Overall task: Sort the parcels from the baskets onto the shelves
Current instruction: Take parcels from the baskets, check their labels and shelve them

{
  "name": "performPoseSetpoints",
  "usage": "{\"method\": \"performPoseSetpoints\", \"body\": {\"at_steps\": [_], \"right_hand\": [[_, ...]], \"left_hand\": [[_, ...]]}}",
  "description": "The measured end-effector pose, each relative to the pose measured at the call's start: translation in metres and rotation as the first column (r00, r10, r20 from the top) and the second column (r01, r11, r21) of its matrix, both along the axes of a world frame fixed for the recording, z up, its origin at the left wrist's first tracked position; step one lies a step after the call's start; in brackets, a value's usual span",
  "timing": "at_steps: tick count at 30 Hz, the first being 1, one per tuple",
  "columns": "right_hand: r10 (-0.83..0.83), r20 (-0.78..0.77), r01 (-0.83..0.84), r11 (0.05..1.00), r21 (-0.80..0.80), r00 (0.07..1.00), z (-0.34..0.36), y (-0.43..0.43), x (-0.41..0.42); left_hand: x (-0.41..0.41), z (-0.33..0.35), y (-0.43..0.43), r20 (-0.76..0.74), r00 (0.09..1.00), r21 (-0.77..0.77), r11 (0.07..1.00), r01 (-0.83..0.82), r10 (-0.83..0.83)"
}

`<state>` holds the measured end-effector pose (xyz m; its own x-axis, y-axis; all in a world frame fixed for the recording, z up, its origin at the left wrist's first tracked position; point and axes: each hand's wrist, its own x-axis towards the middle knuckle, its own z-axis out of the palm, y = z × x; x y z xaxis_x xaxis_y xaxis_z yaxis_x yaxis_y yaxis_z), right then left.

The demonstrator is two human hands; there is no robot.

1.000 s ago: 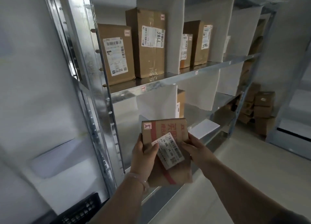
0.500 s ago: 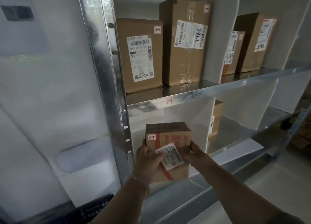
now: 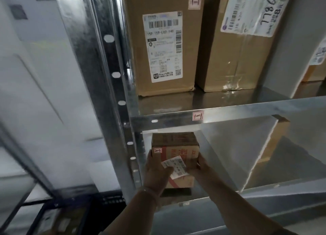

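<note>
Parcel (image 3: 174, 146) is at the left end of the lower shelf (image 3: 264, 198) — left hand (image 3: 157, 173) and right hand (image 3: 201, 166) clasp its sides, fingers curled. Basket (image 3: 111, 197) left of shelf — contents blurred.

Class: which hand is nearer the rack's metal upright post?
Left. The left hand grips the parcel beside the post; the right hand holds the parcel's far side.

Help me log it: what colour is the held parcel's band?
Red band on brown parcel; head view.
</note>
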<state>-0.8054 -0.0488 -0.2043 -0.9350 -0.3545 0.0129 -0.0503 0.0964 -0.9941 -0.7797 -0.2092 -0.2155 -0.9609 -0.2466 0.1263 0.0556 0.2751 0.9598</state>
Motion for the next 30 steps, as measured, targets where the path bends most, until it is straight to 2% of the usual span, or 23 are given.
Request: {"method": "performPoseSetpoints", "body": {"at_steps": [3, 6, 9, 11, 23, 30], "right_hand": [[0.049, 0.059, -0.048, 0.999, -0.004, 0.997, -0.023, 0.003, -0.021], [0.047, 0.053, -0.045, 0.999, -0.029, 0.997, -0.035, 0.001, -0.036], [0.108, 0.056, -0.106, 0.994, -0.040, 0.993, -0.045, -0.002, -0.052], [0.140, 0.060, -0.138, 0.990, -0.036, 0.988, -0.048, -0.005, -0.061], [0.180, 0.044, -0.177, 0.982, -0.066, 0.983, -0.046, -0.006, -0.078], [0.186, 0.022, -0.185, 0.981, -0.056, 0.982, -0.042, -0.007, -0.072]], "left_hand": [[-0.006, -0.006, 0.008, 0.027, 0.996, 0.017, 0.996, -0.083, 0.082], [-0.015, -0.012, 0.008, 0.010, 0.980, 0.024, 0.979, -0.200, 0.200], [-0.027, -0.020, 0.004, 0.013, 0.954, -0.025, 0.954, -0.298, 0.298], [-0.033, -0.023, 0.003, 0.018, 0.936, -0.005, 0.936, -0.352, 0.353], [-0.044, -0.018, 0.010, 0.078, 0.904, 0.184, 0.885, -0.428, 0.421], [-0.039, -0.020, 0.010, 0.118, 0.904, 0.215, 0.878, -0.428, 0.412]]}}
